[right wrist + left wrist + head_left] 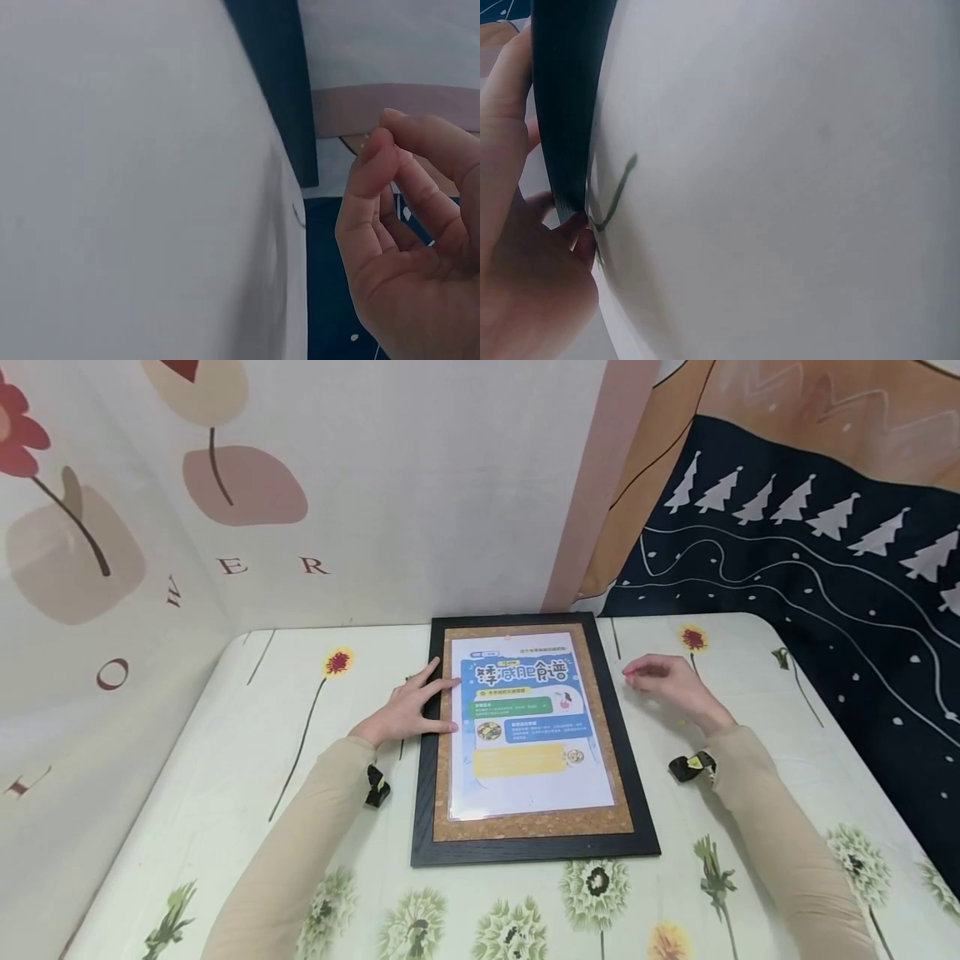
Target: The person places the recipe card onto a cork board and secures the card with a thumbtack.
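Sleeves, LH on corkbd, RH beside

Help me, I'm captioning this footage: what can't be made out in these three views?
- Head view: the small print on the sheet is too small to read.
- Right wrist view: whether the right hand pinches anything tiny; its own fingertips cover the spot.
- Left wrist view: the top edge cuts off the black frame, the left edge the left hand.
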The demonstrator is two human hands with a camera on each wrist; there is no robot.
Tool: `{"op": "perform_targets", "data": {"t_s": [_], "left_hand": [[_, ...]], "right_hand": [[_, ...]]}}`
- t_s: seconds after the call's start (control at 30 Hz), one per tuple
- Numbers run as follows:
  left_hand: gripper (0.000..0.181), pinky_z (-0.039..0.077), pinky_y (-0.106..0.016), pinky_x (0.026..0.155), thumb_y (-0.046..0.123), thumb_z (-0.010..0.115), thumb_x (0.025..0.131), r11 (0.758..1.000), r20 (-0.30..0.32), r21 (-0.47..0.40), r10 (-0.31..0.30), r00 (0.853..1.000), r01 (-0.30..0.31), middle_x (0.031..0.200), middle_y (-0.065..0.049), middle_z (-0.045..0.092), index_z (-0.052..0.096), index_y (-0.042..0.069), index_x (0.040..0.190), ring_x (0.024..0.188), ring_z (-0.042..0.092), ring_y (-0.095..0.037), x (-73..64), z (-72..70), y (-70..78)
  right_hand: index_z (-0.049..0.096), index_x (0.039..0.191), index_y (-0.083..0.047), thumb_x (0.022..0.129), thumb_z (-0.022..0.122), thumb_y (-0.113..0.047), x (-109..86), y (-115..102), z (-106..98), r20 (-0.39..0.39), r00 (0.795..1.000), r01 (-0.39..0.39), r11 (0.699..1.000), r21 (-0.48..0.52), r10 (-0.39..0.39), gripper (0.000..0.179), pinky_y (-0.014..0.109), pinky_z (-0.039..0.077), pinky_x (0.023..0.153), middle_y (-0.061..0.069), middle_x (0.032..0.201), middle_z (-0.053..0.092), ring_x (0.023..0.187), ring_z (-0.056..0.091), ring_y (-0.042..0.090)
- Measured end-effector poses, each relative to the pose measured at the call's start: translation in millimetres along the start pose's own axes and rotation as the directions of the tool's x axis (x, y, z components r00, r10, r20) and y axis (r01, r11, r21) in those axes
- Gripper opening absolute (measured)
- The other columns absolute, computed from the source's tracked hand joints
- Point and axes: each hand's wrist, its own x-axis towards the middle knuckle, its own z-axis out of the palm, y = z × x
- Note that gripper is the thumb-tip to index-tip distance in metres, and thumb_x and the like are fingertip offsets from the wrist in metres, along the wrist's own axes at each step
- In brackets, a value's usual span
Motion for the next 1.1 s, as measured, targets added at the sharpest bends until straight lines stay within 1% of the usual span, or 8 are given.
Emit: {"op": "perform_targets", "data": {"t_s": [0.2, 0.23, 0.43, 0.5, 0.63, 0.8, 1.0, 1.1], "left_hand": [[0.079, 0.009, -0.062, 0.107, 0.044, 0.075, 0.082, 1.0, -0.002, 0.002, -0.001, 1.0, 0.001, 0.161, -0.013, -0.003, 0.04, 0.018, 0.149, 0.144, 0.006, -0.038, 0.1, 0.1, -0.5], [0.079, 0.009, -0.062, 0.107, 0.044, 0.075, 0.082, 1.0, -0.002, 0.003, -0.001, 1.0, 0.001, 0.161, -0.013, -0.003, 0.04, 0.018, 0.149, 0.144, 0.006, -0.038, 0.1, 0.2, -0.6], [0.079, 0.009, -0.061, 0.107, 0.044, 0.075, 0.083, 1.0, 0.001, 0.007, -0.003, 1.0, 0.003, 0.161, -0.012, -0.004, 0.04, 0.018, 0.149, 0.144, 0.005, -0.038, 0.7, 0.1, -0.9], [0.079, 0.009, -0.062, 0.107, 0.044, 0.075, 0.083, 1.0, 0.001, 0.008, -0.003, 1.0, 0.003, 0.161, -0.012, -0.004, 0.04, 0.018, 0.149, 0.144, 0.005, -0.038, 0.6, 0.0, -0.7], [0.079, 0.009, -0.062, 0.107, 0.043, 0.075, 0.083, 1.0, 0.006, 0.007, -0.004, 1.0, 0.004, 0.161, -0.012, -0.004, 0.039, 0.018, 0.149, 0.144, 0.005, -0.038, 0.3, -0.3, -0.3], [0.079, 0.009, -0.061, 0.108, 0.044, 0.075, 0.083, 1.0, 0.009, 0.007, -0.005, 1.0, 0.005, 0.161, -0.012, -0.005, 0.038, 0.019, 0.149, 0.144, 0.004, -0.038, 0.1, -0.5, -0.8], [0.08, 0.009, -0.061, 0.107, 0.045, 0.075, 0.083, 1.0, 0.002, 0.006, 0.001, 1.0, -0.001, 0.161, -0.012, -0.004, 0.039, 0.02, 0.149, 0.144, 0.004, -0.037, 0.4, 0.3, -2.0], [0.08, 0.009, -0.061, 0.107, 0.046, 0.075, 0.082, 1.0, 0.0, 0.002, 0.0, 1.0, 0.0, 0.161, -0.012, -0.004, 0.039, 0.02, 0.149, 0.145, 0.004, -0.037, 0.6, 0.5, -2.6]], "right_hand": [[0.064, 0.118, 0.002, 0.094, 0.065, -0.019, 8.2, -8.0, 6.9, -0.016, 1.0, 0.004, 1.0, 0.031, -0.004, 0.031, 0.023, 0.047, 0.077, 0.008, 0.1, 0.066, 0.086, 0.058, 0.016], [0.063, 0.118, 0.003, 0.094, 0.064, -0.018, 7.3, -14.1, 8.2, -0.014, 1.0, 0.002, 0.999, 0.033, -0.002, 0.031, 0.025, 0.047, 0.078, 0.009, 0.101, 0.065, 0.086, 0.058, 0.017], [0.064, 0.117, 0.0, 0.094, 0.066, -0.023, 13.6, -26.9, 15.4, -0.021, 1.0, 0.013, 0.998, 0.061, -0.011, 0.034, 0.033, 0.044, 0.084, 0.009, 0.107, 0.065, 0.092, 0.058, 0.021], [0.064, 0.117, -0.001, 0.093, 0.067, -0.026, 17.5, -27.3, 17.7, -0.024, 1.0, 0.021, 0.997, 0.069, -0.019, 0.035, 0.032, 0.044, 0.085, 0.007, 0.108, 0.065, 0.094, 0.059, 0.02], [0.063, 0.118, 0.001, 0.094, 0.066, -0.02, 21.9, -34.4, 23.1, -0.017, 0.999, 0.041, 0.994, 0.098, -0.039, 0.033, 0.029, 0.044, 0.086, 0.009, 0.109, 0.065, 0.093, 0.06, 0.016], [0.061, 0.116, 0.007, 0.094, 0.064, -0.012, 29.3, -39.1, 32.0, -0.005, 0.996, 0.093, 0.986, 0.137, -0.093, 0.029, 0.025, 0.046, 0.081, 0.018, 0.11, 0.064, 0.088, 0.059, 0.016], [0.061, 0.118, 0.006, 0.094, 0.064, -0.015, 35.8, -46.1, 44.3, 0.021, 0.996, 0.078, 0.986, 0.145, -0.082, 0.033, 0.031, 0.045, 0.087, 0.017, 0.112, 0.064, 0.095, 0.058, 0.025], [0.061, 0.118, 0.006, 0.094, 0.063, -0.013, 38.9, -51.7, 50.2, 0.04, 0.996, 0.068, 0.986, 0.155, -0.075, 0.031, 0.034, 0.045, 0.09, 0.019, 0.115, 0.063, 0.099, 0.058, 0.028]]}}
